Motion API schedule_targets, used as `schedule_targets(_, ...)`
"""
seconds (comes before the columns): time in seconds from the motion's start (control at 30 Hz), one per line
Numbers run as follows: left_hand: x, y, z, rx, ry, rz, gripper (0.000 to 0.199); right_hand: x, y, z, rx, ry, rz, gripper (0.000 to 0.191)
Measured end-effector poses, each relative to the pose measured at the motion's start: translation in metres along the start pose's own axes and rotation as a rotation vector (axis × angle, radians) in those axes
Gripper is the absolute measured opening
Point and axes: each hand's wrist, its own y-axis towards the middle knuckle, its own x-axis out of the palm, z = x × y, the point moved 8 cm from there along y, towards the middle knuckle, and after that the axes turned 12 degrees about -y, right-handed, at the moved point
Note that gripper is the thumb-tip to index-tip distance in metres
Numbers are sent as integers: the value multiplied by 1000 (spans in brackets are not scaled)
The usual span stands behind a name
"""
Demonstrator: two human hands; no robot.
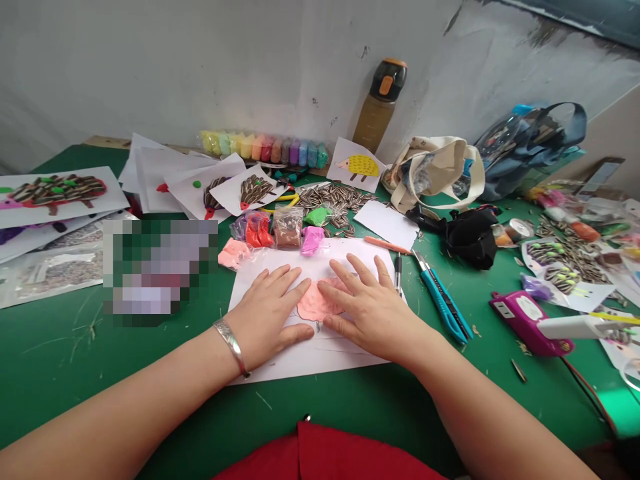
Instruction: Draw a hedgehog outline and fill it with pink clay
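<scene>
A flat pink patch of modelling clay [311, 303] lies on a white sheet of paper [300, 363] in front of me. My left hand [273, 310] rests spread at the clay's left side, fingertips by its edge. Over the clay's right part lies my right hand [367, 303], its fingers spread and covering some of it. Neither hand grips anything. Just beyond the paper are small packs of red clay [259, 230], brown clay [288, 228] and purple clay [313, 241]. A pen [398, 272] lies by the right hand's fingers, partly hidden.
To the right are a teal box cutter [443, 297] and a magenta glue gun [530, 323]. Sunflower seeds [340, 200] are heaped behind the clay packs. A bottle [380, 107] stands against the wall. Seed-covered hedgehog pictures [60, 193] lie at left, a canvas bag [435, 177] at back right.
</scene>
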Motion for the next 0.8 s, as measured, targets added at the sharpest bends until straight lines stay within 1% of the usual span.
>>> schedule_targets(0.2,1,1,0,-4,20,-14,71,1,2,0,21,-6,21,62)
schedule_targets(0.37,0,0,0,3,31,-9,70,5,4,-2,16,13,-15,61)
schedule_targets(0.57,0,0,0,4,28,1,69,-1,1,2,41,-16,16,64)
schedule_targets(0.8,-1,0,0,15,0,12,68,3,1,4,46,11,-14,64)
